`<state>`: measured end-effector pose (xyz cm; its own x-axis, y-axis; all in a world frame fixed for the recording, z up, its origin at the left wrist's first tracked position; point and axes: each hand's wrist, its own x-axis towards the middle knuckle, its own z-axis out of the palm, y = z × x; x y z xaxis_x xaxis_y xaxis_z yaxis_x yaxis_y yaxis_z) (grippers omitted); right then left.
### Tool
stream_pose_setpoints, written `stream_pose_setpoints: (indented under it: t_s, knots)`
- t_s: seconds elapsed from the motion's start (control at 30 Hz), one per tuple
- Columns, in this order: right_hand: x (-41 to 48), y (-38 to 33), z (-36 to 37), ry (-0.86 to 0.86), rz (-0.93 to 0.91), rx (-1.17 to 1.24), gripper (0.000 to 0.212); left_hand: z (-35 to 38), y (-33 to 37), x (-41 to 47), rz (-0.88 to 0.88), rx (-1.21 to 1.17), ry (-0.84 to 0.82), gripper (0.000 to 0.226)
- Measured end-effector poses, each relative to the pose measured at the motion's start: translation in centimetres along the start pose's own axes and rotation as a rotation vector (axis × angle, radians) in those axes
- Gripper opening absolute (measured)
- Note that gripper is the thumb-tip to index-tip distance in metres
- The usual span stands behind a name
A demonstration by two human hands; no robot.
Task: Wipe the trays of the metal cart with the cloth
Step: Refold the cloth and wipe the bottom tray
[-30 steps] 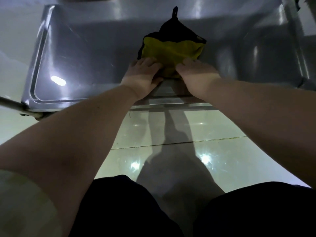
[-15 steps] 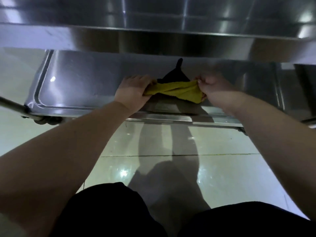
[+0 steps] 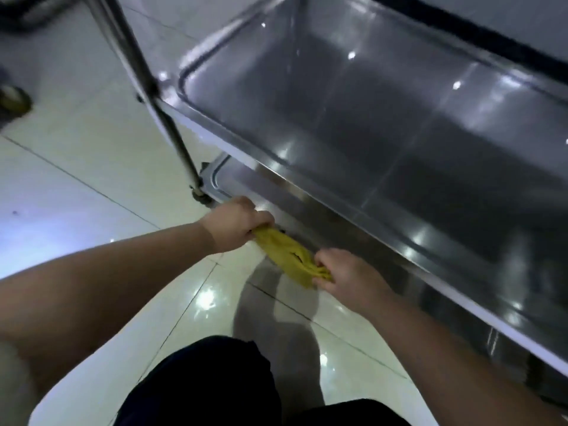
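The upper tray (image 3: 384,124) overhangs the lower tray (image 3: 222,179) at centre frame. Your left hand (image 3: 233,224) and right hand (image 3: 349,279) clench the yellow cloth (image 3: 285,255), stretched between them.

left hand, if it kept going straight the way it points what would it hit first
Probably the front rim of the lower tray, just ahead of the left hand gripping the cloth; depth is unclear, so it may pass over it.

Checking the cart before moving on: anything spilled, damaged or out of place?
Nothing stands out. No spill or dent shows on the upper tray; the cloth is bunched between the left hand and right hand, by the lower tray.
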<state>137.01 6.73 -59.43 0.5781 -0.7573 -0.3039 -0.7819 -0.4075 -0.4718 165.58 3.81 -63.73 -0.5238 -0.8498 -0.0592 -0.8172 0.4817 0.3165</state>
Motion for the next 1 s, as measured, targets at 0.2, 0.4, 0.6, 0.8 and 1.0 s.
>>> stream_pose_setpoints:
  t_s: [0.2, 0.4, 0.6, 0.8, 1.0]
  knots:
    - [1.7, -12.1, -10.0, -0.011, 0.057, -0.008, 0.02, -15.3, -0.6, -3.8, 0.088, 0.331, -0.052, 0.034]
    - [-1.1, -25.8, -21.5, -0.017, -0.078, -0.088, 0.017, -32.7, 2.7, -14.3, -0.002, 0.42, 0.09, 0.038]
    - [-4.5, -41.4, -37.0, 0.154, -0.214, 0.066, 0.008, -56.5, 8.7, -23.4, -0.252, 0.441, 0.201, 0.038]
    - [-6.8, -55.8, -53.2, 0.326, -0.445, 0.189, 0.007, -77.3, 15.3, -30.1, -0.515, 0.276, 0.486, 0.027]
    - [-7.0, -65.7, -59.6, 0.471, -0.641, 0.204, 0.016, -85.6, 15.7, -35.4, -0.584, 0.204, 0.655, 0.023]
